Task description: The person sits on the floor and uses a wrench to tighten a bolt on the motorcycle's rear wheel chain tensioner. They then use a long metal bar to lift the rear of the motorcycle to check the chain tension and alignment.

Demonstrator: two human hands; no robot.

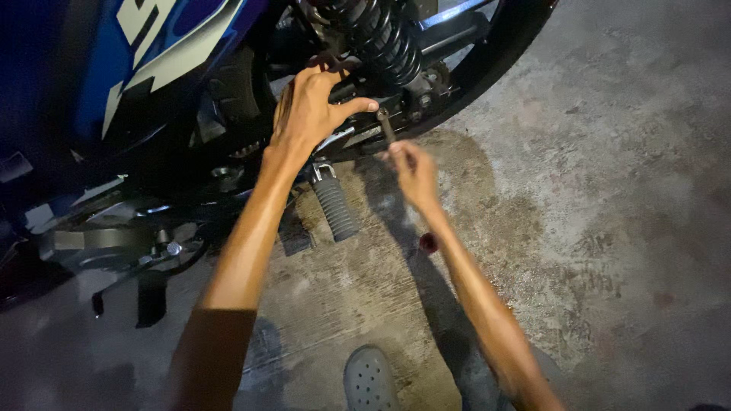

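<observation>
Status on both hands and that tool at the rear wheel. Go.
Left hand braced on the motorcycle frame by the black coil spring. Right hand gripping a slim dark tool, tip near the wheel hub. Ribbed footpeg below.

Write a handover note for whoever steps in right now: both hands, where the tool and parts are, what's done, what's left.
Left hand: open, braced on the motorcycle frame just below the black coil spring, thumb out toward the tool.
Right hand: shut on a slim metal tool, its tip up at the fitting under the spring.
Footpeg: folded out, below the left wrist.
Small dark red round thing lies on the concrete floor.
Done: tool set on the fitting. Left: cannot tell how far the fitting has been worked.
</observation>
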